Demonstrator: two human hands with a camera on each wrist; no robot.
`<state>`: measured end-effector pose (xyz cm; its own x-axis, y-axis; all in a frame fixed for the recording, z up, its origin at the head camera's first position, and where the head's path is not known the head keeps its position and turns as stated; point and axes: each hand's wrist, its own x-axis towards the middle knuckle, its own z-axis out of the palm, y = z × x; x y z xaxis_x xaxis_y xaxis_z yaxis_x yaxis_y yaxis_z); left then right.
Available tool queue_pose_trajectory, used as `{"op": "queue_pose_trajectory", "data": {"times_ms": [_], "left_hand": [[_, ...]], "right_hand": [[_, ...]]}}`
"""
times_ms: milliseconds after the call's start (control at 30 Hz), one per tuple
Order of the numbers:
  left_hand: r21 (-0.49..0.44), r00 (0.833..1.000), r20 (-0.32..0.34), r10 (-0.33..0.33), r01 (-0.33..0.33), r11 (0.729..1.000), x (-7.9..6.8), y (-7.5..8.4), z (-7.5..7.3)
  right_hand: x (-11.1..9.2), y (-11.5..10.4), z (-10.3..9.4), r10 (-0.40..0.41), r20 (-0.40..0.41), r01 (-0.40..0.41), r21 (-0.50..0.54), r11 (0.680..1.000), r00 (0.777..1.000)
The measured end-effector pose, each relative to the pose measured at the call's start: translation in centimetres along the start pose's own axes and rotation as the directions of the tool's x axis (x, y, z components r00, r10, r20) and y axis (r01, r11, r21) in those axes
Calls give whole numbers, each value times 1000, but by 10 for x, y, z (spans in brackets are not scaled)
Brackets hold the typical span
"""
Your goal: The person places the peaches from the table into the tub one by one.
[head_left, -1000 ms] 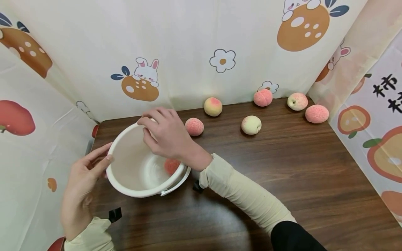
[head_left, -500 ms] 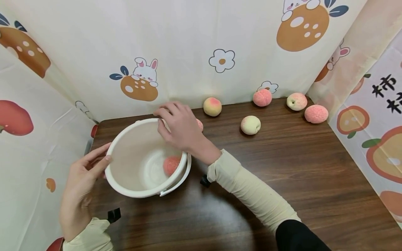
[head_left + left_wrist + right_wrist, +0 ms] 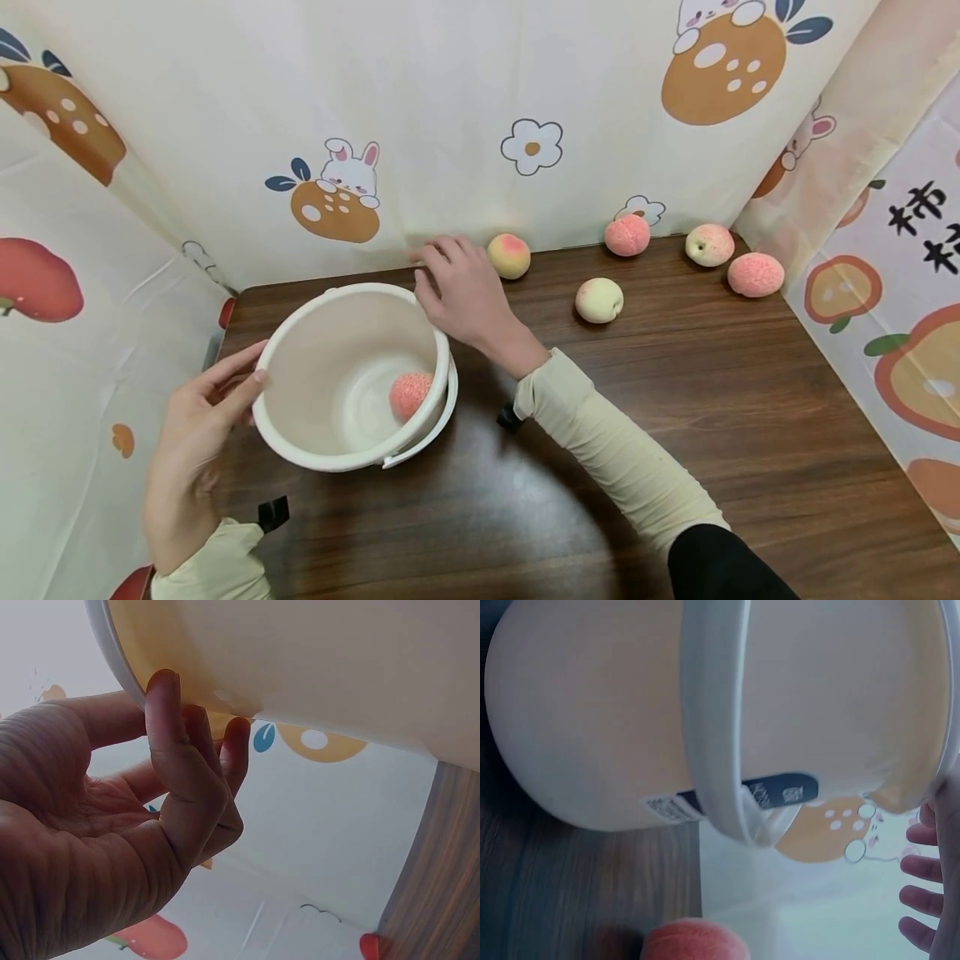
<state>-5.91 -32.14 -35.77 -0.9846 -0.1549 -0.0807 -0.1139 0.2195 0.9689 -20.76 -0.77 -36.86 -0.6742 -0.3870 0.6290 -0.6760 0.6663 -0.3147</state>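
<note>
A white bucket (image 3: 352, 375) with a hanging handle (image 3: 438, 425) stands on the left part of the table. One pink peach (image 3: 410, 395) lies inside, against its right wall. My left hand (image 3: 197, 421) holds the bucket's left rim, thumb on top and fingers (image 3: 199, 757) under it. Just past the right side of the rim hovers my right hand (image 3: 465, 292), fingers spread and slightly bent, with nothing in them. Beneath that hand another pink peach (image 3: 694, 941) sits on the table; the hand hides it in the head view.
A yellow-pink peach (image 3: 509, 256) stands at the back, right of my hand. Farther right are a pale peach (image 3: 599, 300), a pink one (image 3: 627, 235), a pale pink one (image 3: 709, 245) and another pink one (image 3: 755, 275). A printed curtain (image 3: 450, 100) closes off the table's back (image 3: 600, 400).
My right hand has moved right, from over the bucket's opening to beyond its rim, and now covers the nearest pink peach. The left hand and the bucket stay put.
</note>
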Motion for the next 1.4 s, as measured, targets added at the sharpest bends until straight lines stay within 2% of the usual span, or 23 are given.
{"op": "queue_pose_trajectory", "data": {"times_ms": [367,533,733,1100,1400], "left_hand": [[3,1000,9,-2,2,1000,0,-1,0],[-18,1000,10,7,-6,1000,0,-1,-1],[-23,1000,4,3,-2,1000,-2,-2,1],[-33,1000,12,-4,4,999,-1,0,1],[-45,1000,13,-9,9,999,0,0,1]], "right_hand": [[-6,15,6,66,69,-61,-66,996,995],[-12,21,12,61,112,-47,-123,991,992],[-20,29,21,72,156,-51,-139,989,985],[-28,36,32,129,306,-72,-189,979,943],[-30,46,41,136,364,-62,-206,977,922]]}}
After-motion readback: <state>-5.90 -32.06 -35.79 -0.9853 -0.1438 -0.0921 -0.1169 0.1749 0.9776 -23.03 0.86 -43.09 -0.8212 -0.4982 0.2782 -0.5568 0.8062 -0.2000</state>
